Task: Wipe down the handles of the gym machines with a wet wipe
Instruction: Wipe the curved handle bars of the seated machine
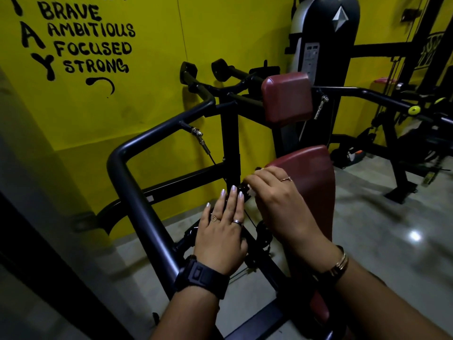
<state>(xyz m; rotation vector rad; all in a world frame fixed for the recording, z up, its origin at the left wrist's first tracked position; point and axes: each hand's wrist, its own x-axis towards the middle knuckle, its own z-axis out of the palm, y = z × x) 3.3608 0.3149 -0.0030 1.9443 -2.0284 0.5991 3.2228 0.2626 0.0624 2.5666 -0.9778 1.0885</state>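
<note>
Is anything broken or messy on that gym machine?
Nothing looks broken or spilled. The red seat and back pad look whole, and the black frame looks sound. The right hand pinches a white wipe against a dark part; the left hand rests flat beside it.

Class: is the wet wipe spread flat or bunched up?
Bunched up: only a small crumpled bit of wet wipe shows, pinched by the right hand.

Matt black metal tube frame [147, 212], smooth glossy maroon padded seat [311, 177], polished reflective stone floor [392, 236].
</note>
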